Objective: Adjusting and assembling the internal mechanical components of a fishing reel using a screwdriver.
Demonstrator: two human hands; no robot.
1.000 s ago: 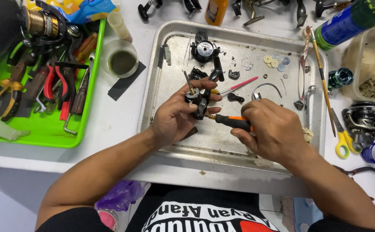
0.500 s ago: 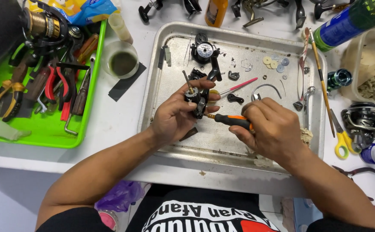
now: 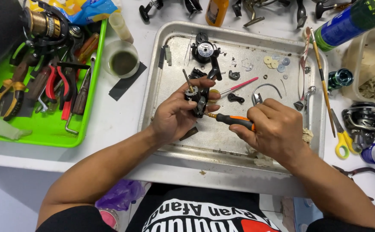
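Over a metal tray (image 3: 161,86), my left hand (image 3: 176,114) grips a small black fishing-reel body (image 3: 197,99) with a thin shaft sticking up from it. My right hand (image 3: 273,129) holds a screwdriver with an orange and black handle (image 3: 234,120), its tip pressed against the reel body's right side. On the tray lie another black reel part with a round silver face (image 3: 205,50), several small washers (image 3: 275,63), a curved wire bail (image 3: 265,90) and a pink-handled pick (image 3: 241,85).
A green tray (image 3: 46,129) at the left holds pliers, cutters and a spinning reel. A small cup of dark liquid (image 3: 121,60) stands beside it. At the right are brushes, yellow-handled scissors (image 3: 344,139), a blue-green spray can (image 3: 346,23), another reel (image 3: 363,120) and a plastic tub.
Both hands have stayed over the tray's middle. The right hand has shifted slightly on the screwdriver while its tip remains at the reel body.
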